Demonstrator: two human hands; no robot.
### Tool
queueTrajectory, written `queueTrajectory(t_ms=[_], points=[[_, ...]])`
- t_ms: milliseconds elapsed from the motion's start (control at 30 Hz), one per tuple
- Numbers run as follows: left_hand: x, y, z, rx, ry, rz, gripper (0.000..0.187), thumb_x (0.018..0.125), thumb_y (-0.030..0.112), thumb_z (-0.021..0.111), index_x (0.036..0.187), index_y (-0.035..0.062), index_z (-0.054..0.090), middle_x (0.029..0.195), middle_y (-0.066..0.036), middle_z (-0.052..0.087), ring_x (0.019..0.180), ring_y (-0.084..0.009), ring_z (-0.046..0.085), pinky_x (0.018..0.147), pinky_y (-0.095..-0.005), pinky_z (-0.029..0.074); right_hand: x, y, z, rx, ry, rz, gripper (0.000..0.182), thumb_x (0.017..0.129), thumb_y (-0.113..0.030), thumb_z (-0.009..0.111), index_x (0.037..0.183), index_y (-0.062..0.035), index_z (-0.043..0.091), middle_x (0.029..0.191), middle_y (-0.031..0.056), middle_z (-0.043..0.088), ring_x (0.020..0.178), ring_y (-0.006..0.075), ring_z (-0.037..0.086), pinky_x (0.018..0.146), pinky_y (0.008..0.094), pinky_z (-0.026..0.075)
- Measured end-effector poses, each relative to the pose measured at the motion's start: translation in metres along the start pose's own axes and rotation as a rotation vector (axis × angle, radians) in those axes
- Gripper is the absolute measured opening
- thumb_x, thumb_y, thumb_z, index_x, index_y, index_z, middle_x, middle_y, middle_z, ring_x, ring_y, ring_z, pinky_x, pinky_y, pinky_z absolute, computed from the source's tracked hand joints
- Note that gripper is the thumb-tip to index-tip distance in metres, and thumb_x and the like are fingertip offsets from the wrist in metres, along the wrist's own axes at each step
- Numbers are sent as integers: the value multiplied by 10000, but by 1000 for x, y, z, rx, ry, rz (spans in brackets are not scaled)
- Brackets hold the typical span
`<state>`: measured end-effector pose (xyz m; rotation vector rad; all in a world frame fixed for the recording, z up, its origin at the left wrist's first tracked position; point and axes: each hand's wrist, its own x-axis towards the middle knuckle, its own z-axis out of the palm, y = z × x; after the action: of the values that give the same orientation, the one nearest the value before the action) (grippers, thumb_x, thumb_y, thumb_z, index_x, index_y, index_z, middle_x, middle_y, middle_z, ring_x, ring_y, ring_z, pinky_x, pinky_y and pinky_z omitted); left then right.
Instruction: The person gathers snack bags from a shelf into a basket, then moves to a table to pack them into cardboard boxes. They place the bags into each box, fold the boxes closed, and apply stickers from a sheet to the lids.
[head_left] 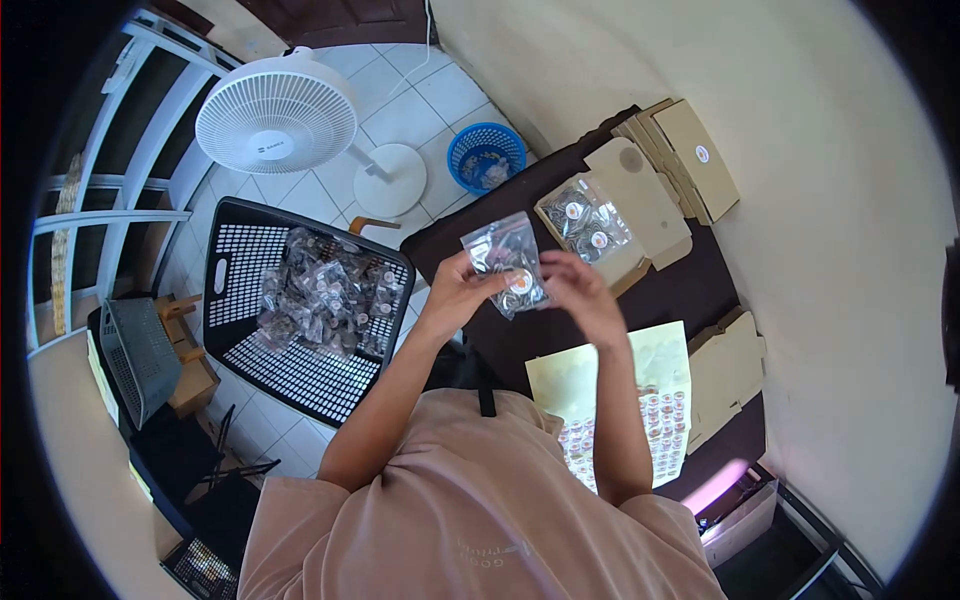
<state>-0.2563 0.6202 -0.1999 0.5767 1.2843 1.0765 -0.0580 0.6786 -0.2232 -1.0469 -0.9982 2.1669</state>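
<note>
A clear plastic bag [502, 250] with dark contents and a round orange-and-white sticker is up in front of my chest. My left hand [462, 292] grips its left side, the thumb lying across the front by the sticker. At the bag's right edge is my right hand [582, 298], its fingers curled against or just beside the plastic; whether they grip it is unclear. Beyond my hands an open cardboard box [640, 200] holds similar stickered bags [598, 240]. Below my right hand lies a yellowish sheet [560, 375] with rows of round stickers, partly covered by my right forearm.
A black basket [240, 335] full of small bags stands at left. Behind are a white fan [275, 115] and a blue bin [486, 135]. Closed cardboard boxes [695, 150] sit at the dark table's [505, 350] far end; flat cardboard [725, 380] lies right of the sheet.
</note>
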Motion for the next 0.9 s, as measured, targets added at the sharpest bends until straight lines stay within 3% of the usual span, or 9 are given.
queueTrajectory(t_ms=[67,100,233,300,400,567,667,800,900], points=[[1,-7,7,-30,-47,24,302,824,47,706,1100,-15,599,1004,-68,662,909,-123,633,815,-259,515,-8,9,15,1,-93,-39,298,842,-15,662,1120,15,559,994,95,637,830,140,623,682,272,545],[2,-13,9,-27,-42,57,306,824,47,708,1103,-13,599,1011,-73,661,907,-127,634,817,-259,514,-10,14,17,56,-31,-5,255,820,5,679,1054,15,580,954,76,648,818,121,623,676,255,542],[-3,-17,13,114,-80,46,279,831,49,701,1078,-7,584,941,-67,659,847,-106,624,721,-247,517,-19,18,18,27,89,9,202,829,-24,683,1009,-2,594,931,56,652,797,103,618,664,245,525],[-7,-21,15,234,-177,-9,245,836,34,685,1040,-8,555,816,-75,649,729,-94,615,618,-233,509,-23,17,20,215,235,39,168,838,-49,684,988,-25,609,935,40,654,789,90,611,650,234,499],[-10,-23,15,147,-245,-161,241,856,47,669,1047,-2,531,773,-64,631,675,-110,615,576,-237,501,-29,25,10,231,180,87,160,844,-56,678,988,-29,615,940,38,655,793,97,610,645,244,483],[-7,-18,12,168,-381,-185,317,858,26,653,1136,-7,504,715,-70,617,600,-116,597,548,-240,493,-36,24,0,315,180,80,163,836,-29,670,992,-31,620,922,44,653,794,117,615,716,267,510],[-3,-17,6,181,-454,-213,400,857,44,659,1207,6,469,677,-51,599,567,-102,575,528,-233,473,-37,27,-10,208,205,95,176,832,-35,675,999,-21,618,900,52,650,804,122,621,711,278,525],[-14,-13,-22,291,-428,-228,423,862,81,664,1233,44,465,616,-10,554,540,-77,544,511,-215,436,-31,38,-61,52,754,43,243,811,-76,711,1005,-18,577,886,85,649,773,174,662,603,303,523],[-40,-23,-67,262,-262,-247,364,884,157,654,1198,49,504,618,-9,552,538,-78,526,500,-220,420,-18,49,-88,-105,983,11,507,765,-176,777,1121,-30,448,859,120,635,618,193,655,478,274,487]])
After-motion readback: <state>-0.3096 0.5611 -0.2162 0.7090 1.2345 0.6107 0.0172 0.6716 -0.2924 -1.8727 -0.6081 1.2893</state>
